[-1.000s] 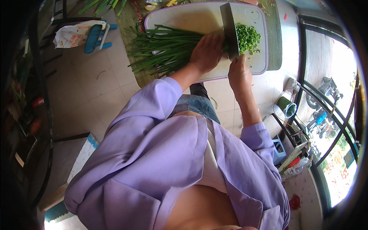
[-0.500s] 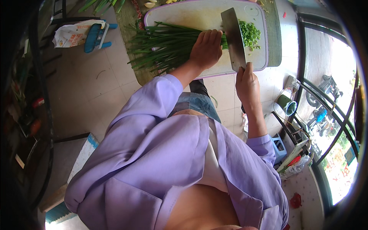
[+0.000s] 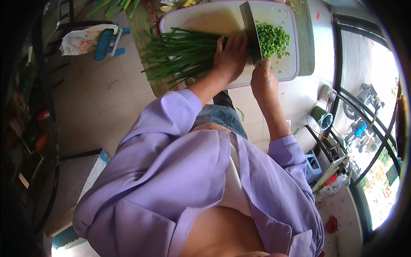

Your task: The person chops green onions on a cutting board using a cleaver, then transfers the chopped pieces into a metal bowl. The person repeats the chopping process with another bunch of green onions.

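My right hand (image 3: 264, 82) grips the handle of a broad cleaver (image 3: 251, 33), its blade standing upright across the cutting board (image 3: 289, 70). Just left of the blade, my left hand (image 3: 231, 56) presses the bunch of garlic chives (image 3: 184, 49) down, fingers wrapped over the stalks. The long leaves fan out leftward past the board's edge. Against the blade's right side lies a heap of chopped chives (image 3: 273, 40), with a few loose bits near it. The cut ends at the blade are hidden behind my left fingers and the cleaver.
The board rests on a greenish wooden table (image 3: 306, 51). Garlic cloves (image 3: 165, 8) lie beyond its far left corner, and more green stalks (image 3: 122, 6) at the far left. A blue stool (image 3: 107, 43) with a white bag (image 3: 81, 40) stands left; a green bucket (image 3: 322, 116) stands right.
The cleaver and my right hand have moved left and slightly away from me, and the blade has turned more edge-on. My left hand stays on the chives.
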The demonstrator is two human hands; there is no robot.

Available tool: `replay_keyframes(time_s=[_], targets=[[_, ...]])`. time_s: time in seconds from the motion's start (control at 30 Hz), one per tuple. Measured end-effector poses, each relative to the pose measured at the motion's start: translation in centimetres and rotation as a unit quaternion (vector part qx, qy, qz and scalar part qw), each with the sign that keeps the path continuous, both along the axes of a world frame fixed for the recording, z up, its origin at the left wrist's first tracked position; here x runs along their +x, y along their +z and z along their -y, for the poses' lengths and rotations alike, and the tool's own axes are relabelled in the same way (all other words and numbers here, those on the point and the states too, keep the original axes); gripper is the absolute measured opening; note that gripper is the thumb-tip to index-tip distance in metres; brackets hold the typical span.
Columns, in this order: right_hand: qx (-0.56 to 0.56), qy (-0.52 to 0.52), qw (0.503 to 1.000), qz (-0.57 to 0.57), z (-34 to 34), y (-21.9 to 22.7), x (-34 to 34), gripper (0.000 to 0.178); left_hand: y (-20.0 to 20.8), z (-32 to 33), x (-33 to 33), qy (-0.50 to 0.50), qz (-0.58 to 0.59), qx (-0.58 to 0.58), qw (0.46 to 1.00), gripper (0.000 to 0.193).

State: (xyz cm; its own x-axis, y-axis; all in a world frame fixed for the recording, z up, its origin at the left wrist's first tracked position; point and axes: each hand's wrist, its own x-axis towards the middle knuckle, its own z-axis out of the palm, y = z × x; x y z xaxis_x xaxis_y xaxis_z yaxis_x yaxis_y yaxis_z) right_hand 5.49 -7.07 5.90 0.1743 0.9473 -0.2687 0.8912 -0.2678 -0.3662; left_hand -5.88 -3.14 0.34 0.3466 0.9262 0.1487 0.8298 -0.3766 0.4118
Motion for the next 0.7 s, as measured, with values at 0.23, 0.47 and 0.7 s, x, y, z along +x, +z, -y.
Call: replay_keyframes(time_s=[0.23, 0.47, 0.7], targets=[[0.022, 0.017, 1.000, 0.004, 0.1, -0.1, 0.1, 0.014, 2.4, -1.1, -0.5, -0.015, 0.014, -0.088, 0.996, 0.074], [0.015, 0.009, 1.000, 0.004, 0.0, 0.1, 0.2, 0.016, -0.1, -0.4, -2.3, -0.066, -0.118, 0.023, 0.990, 0.068], [0.028, 0.018, 0.999, 0.026, 0.2, -0.4, 0.3, 0.017, -0.1, -0.1, -2.6, -0.080, -0.069, 0.033, 0.994, 0.057]])
